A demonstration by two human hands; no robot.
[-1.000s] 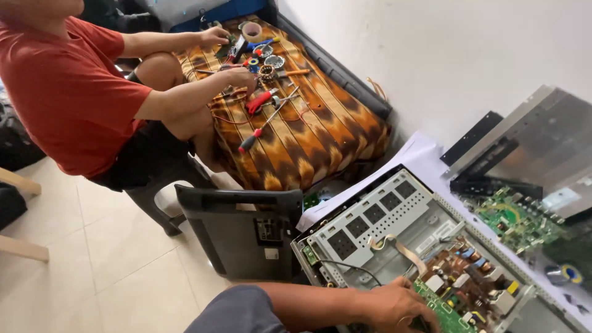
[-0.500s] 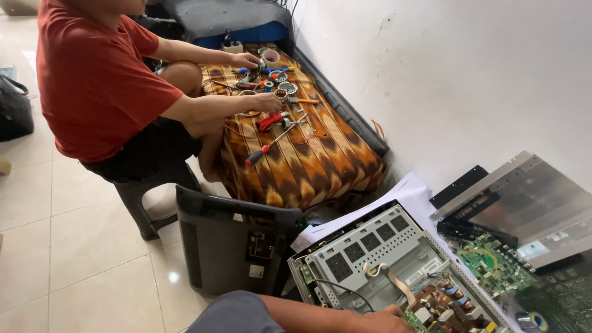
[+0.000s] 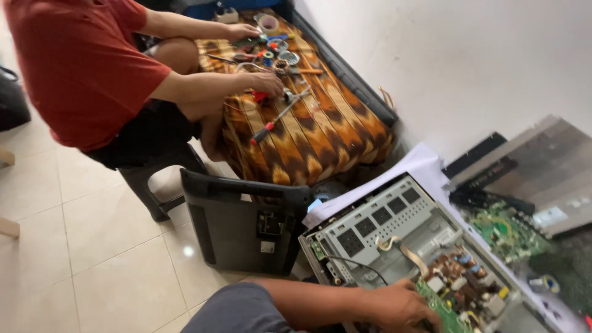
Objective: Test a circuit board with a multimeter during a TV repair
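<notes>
Head camera showed your left hand [image 3: 401, 305] resting with curled fingers on the green circuit board [image 3: 445, 311] inside the opened grey chassis [image 3: 382, 225], its grip unclear, your right hand unseen.

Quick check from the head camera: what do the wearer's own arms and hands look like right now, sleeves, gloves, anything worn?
Only one of the wearer's arms shows, at the bottom edge. Its hand is bare, with no glove, ring or watch visible. The forearm is uncovered, and a grey short sleeve covers the upper arm. Which hand it is cannot be told from this view; the other is out of frame.
</notes>
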